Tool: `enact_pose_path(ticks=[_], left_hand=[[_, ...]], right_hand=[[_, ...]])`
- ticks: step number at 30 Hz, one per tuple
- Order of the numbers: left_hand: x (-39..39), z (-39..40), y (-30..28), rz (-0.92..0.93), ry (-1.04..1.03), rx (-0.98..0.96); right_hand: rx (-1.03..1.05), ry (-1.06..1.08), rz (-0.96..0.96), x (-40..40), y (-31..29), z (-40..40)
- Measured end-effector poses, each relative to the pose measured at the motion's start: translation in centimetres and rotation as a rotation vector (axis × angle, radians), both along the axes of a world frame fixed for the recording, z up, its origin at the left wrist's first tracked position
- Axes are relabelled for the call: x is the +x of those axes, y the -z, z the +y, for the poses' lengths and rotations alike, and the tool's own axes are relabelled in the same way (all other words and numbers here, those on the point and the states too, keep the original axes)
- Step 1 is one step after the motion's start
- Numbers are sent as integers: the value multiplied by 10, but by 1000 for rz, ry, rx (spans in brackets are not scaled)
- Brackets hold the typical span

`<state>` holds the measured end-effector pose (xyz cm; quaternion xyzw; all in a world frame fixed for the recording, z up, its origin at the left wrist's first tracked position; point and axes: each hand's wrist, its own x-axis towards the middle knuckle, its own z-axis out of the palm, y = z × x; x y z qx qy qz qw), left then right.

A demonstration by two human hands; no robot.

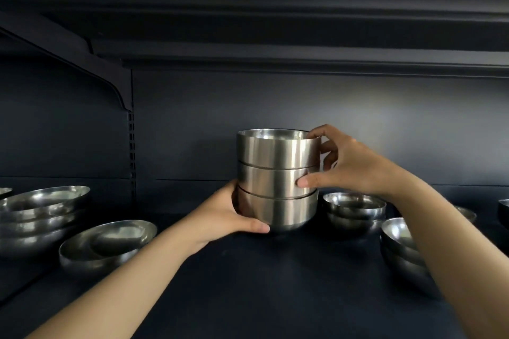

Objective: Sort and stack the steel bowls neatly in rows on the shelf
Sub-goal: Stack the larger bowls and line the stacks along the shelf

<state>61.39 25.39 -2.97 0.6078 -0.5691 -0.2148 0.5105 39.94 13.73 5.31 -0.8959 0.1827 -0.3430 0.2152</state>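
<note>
Gripping the upright bowl stack [276,179] — both hands, left hand [234,215] low, right hand [344,165] high.

Centre frame, stack of three steel bowls [276,179] on dark shelf [248,283], left hand [234,215] cupping base at 8 o'clock, right hand [344,162] pinching rim at 2 o'clock.

Right forearm [451,234] hides pt of bowl stack [399,250] nr shelf [248,283] right edge; far-right bowl [503,209] cut off.

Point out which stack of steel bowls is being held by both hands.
The tall straight-sided stack at centre: left hand grips its base, right hand its upper side. The other stacks sit untouched.
</note>
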Motion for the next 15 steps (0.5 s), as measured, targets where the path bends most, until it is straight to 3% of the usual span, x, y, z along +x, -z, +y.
enact_pose_path(ticks=[5,15], left_hand=[[27,-39,-17,3,5,-6],[51,-75,5,56,-17,-5]], right_hand=[[55,3,-75,27,-8,-36],[142,0,-96,59,12,-77]])
